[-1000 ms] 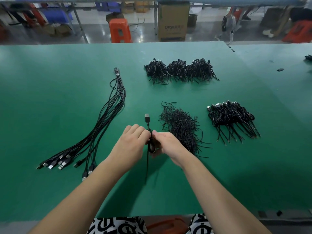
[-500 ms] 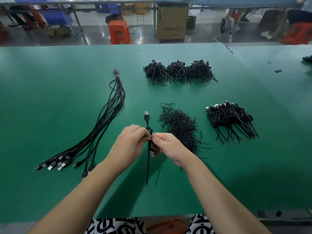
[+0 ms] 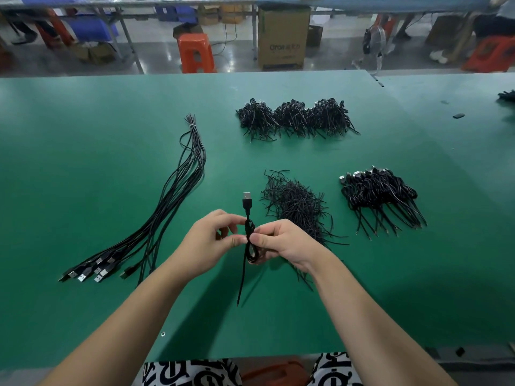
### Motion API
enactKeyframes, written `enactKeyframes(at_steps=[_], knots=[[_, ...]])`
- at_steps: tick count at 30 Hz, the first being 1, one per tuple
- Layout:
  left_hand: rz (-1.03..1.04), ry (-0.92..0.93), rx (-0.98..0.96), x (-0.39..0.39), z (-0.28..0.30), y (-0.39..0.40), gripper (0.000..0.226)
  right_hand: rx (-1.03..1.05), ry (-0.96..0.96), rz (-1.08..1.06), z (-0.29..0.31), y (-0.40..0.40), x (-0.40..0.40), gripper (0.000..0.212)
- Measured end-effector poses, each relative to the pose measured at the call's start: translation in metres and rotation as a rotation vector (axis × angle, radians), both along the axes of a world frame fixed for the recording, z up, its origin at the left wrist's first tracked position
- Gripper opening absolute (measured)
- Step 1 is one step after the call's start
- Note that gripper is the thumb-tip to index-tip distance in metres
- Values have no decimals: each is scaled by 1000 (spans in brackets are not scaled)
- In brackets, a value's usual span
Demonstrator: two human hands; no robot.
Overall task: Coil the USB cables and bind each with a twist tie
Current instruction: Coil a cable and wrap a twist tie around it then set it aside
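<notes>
A black USB cable [image 3: 247, 203] is folded into a small coil above the green table [image 3: 83, 162]. Its plug points away from me and its bare tail hangs toward me. My right hand [image 3: 284, 242] grips the coil between thumb and fingers. My left hand [image 3: 211, 238] pinches the coil's middle from the left; a twist tie there is too small to tell. A loose pile of black twist ties [image 3: 298, 204] lies just behind my right hand. Several uncoiled USB cables [image 3: 172, 201] stretch in a bundle on the left.
A pile of coiled, tied cables [image 3: 381, 196] lies at the right. Three more such heaps [image 3: 295, 119] sit further back. Beyond the table's far edge stand an orange stool [image 3: 195, 52] and a cardboard box [image 3: 282, 37].
Both hands have risen slightly and my left fingers have spread open around the coil's middle. The cable's plug and tail now show more clearly.
</notes>
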State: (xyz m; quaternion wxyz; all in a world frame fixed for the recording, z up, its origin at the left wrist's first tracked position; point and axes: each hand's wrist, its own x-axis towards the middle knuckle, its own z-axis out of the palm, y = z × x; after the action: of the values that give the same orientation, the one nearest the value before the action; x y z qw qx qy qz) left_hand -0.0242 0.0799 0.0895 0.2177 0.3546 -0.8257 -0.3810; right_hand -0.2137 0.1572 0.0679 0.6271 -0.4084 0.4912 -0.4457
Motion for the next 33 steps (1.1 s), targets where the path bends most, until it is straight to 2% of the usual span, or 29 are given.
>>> enactKeyframes(at_steps=[3,6,11,15,17,20,23,26,28,31,33], knots=[[-26,139,307,-3,2,5,8,15,62,-22,0,-1,3,11],[95,94,236,-8,3,6,20,12,85,-49,1,-1,10,9],[132,49,171,-14,4,2,16,0,90,-91,7,0,8,12],[184,174,189,-25,-2,-5,19,5,167,-132,18,-4,-2,9],[283,119,-7,-30,-13,-15,17,6,308,-166,29,-8,-17,9],[405,-134,-340,-28,-40,-38,24,31,521,-243,51,-13,-57,8],[438,-370,-355,-22,-70,-58,38,113,714,-345,71,-21,-109,5],[502,-507,-345,-17,-96,-62,39,251,876,-427,80,-31,-159,10],[524,-528,-368,-15,-106,-59,36,370,1003,-439,82,-38,-189,18],[539,-515,-396,-14,-112,-59,34,518,1417,-370,82,-46,-223,39],[550,-504,-407,-14,-113,-60,33,614,1547,-371,80,-50,-235,48]])
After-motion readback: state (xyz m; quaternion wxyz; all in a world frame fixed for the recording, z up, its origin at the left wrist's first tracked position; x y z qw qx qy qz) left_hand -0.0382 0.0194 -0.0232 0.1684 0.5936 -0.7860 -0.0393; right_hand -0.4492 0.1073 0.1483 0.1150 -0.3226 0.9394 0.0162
